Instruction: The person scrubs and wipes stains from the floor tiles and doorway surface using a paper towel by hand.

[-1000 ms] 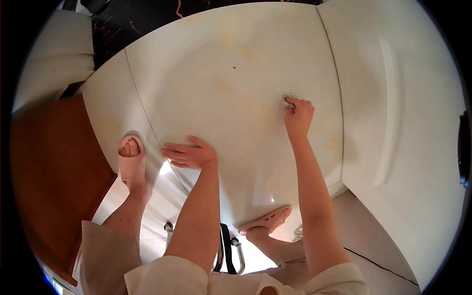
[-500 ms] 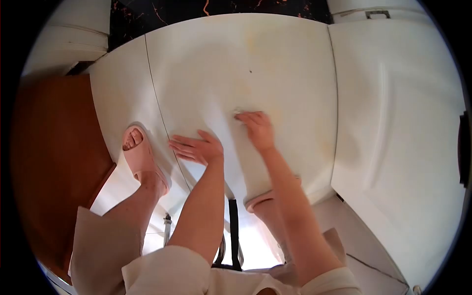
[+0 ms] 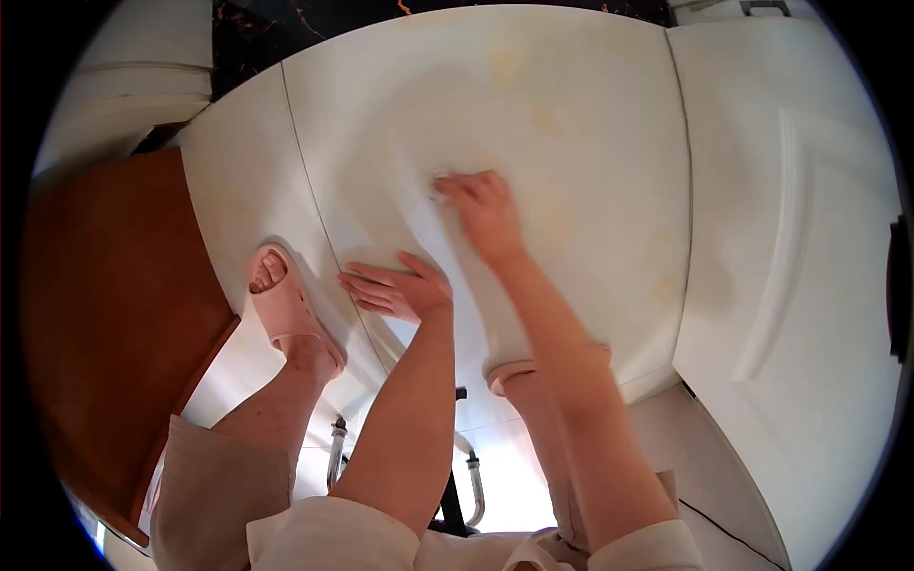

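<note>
On the pale floor (image 3: 609,152), my left hand (image 3: 398,286) lies with its fingers spread across a thin floor seam (image 3: 307,157). My right hand (image 3: 483,209) is higher up and to the right, its fingers pinched together against the floor. Small greyish bits (image 3: 439,186) show at those fingertips, too small and blurred to name. Faint yellowish stains (image 3: 549,116) mark the floor to the right of that hand.
Pink slippers are on both feet, the left one (image 3: 290,305) beside the seam. A reddish-brown panel (image 3: 114,333) stands at left, a white door (image 3: 790,219) at right. Metal legs (image 3: 474,485) rise below my arms, and dark marbled stone (image 3: 276,29) borders the top.
The right hand has moved left across the floor, away from its earlier place at the right, still pinched. The dark speck seen on the floor before no longer shows. My left hand stays flat.
</note>
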`<state>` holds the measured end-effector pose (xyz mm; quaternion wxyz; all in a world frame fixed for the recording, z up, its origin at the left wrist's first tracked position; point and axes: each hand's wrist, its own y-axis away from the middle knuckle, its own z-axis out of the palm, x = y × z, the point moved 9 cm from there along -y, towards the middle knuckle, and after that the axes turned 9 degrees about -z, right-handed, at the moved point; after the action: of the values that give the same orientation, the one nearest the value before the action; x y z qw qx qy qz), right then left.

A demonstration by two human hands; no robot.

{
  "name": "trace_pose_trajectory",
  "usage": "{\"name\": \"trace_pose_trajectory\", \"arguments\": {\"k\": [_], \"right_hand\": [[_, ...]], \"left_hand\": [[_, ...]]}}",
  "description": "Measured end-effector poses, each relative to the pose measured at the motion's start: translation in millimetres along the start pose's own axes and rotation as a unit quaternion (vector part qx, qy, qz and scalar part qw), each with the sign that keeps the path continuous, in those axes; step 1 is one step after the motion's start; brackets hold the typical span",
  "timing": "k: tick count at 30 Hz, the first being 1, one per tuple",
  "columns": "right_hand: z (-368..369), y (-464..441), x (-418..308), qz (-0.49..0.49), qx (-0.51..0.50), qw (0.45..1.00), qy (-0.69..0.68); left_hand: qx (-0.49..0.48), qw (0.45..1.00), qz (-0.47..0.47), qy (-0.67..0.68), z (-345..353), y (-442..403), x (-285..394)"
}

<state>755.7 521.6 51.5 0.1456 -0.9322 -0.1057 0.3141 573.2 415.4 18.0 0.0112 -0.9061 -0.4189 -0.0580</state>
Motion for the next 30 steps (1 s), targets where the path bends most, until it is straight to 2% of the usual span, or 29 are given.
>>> {"name": "trace_pose_trajectory", "arguments": {"k": [1, 2, 4, 6, 8, 10, 12, 13, 14, 15, 16, 17, 18, 19, 20, 21, 22, 23, 24, 26, 27, 28, 29, 30], "right_hand": [[-3, 2, 15, -0.037, -0.046, 0.998, -0.022], [-22, -3, 54, 0.005, -0.021, 0.999, 0.036], [-82, -24, 106, 0.106, 0.086, 0.977, 0.165], [-92, -26, 138, 0.207, 0.184, 0.932, 0.232], [-49, -53, 90, 0.138, 0.111, 0.956, 0.234], [6, -52, 22, 0.041, 0.075, 0.991, 0.102], [33, -33, -35, -0.015, 0.065, 0.998, -0.014], [27, -29, -38, -0.014, 0.062, 0.998, -0.016], [24, -28, -39, -0.032, -0.004, 0.999, -0.024], [19, -31, -33, -0.058, -0.066, 0.996, -0.031], [2, -27, 1, -0.021, -0.031, 0.999, -0.037], [-20, -29, 40, 0.03, -0.046, 0.996, 0.064], [-51, -27, 80, 0.064, 0.008, 0.99, 0.128], [-80, -25, 105, 0.078, 0.073, 0.977, 0.183], [-93, -8, 153, 0.223, 0.1, 0.942, 0.229], [-93, -10, 143, 0.272, 0.151, 0.929, 0.201], [-68, -23, 118, 0.23, 0.106, 0.936, 0.243], [-38, -33, 87, 0.186, 0.066, 0.937, 0.287], [4, -35, 43, 0.138, 0.04, 0.952, 0.269], [74, -27, -49, 0.005, 0.112, 0.99, 0.085], [96, -22, -98, -0.047, 0.092, 0.992, 0.074], [112, -17, -128, -0.036, 0.04, 0.998, -0.01], [120, -15, -140, -0.035, 0.024, 0.998, -0.049], [117, -16, -135, -0.036, 0.02, 0.998, -0.054]], "left_hand": [[0.002, 1.0, 0.002, -0.005, 2, 0, -4], [0.003, 1.0, 0.002, -0.012, 1, 1, -8], [0.004, 1.0, 0.003, -0.014, 1, 0, -4], [0.003, 1.0, 0.01, -0.007, 0, 2, -5], [-0.014, 1.0, -0.007, -0.004, -1, 2, -4], [-0.017, 1.0, -0.015, 0.008, 2, 1, -3], [-0.024, 0.999, -0.023, 0.009, 1, 0, -10], [-0.056, 0.998, -0.027, 0.015, 4, -1, -11], [-0.086, 0.996, -0.03, 0.025, 6, -3, -14], [-0.045, 0.997, -0.011, 0.055, 3, -3, -17], [-0.038, 0.997, -0.015, 0.064, -8, -10, -19], [-0.096, 0.991, -0.005, 0.092, -16, -16, -22], [-0.153, 0.981, 0.004, 0.118, -16, -23, -27], [-0.127, 0.964, 0.06, 0.227, -24, -44, -29], [-0.12, 0.965, 0.054, 0.226, -21, -74, -39], [-0.097, 0.956, 0.127, 0.247, -26, -104, -33], [-0.082, 0.94, 0.203, 0.263, -30, -118, -22], [-0.088, 0.941, 0.202, 0.258, -27, -125, -12], [-0.085, 0.926, 0.219, 0.295, -26, -130, 8], [-0.076, 0.91, 0.235, 0.332, -21, -136, 22], [-0.064, 0.906, 0.237, 0.345, -17, -136, 20], [-0.049, 0.902, 0.239, 0.356, -14, -140, 13], [-0.071, 0.908, 0.196, 0.364, -7, -149, -4], [-0.069, 0.91, 0.192, 0.361, -2, -153, -13]]}}
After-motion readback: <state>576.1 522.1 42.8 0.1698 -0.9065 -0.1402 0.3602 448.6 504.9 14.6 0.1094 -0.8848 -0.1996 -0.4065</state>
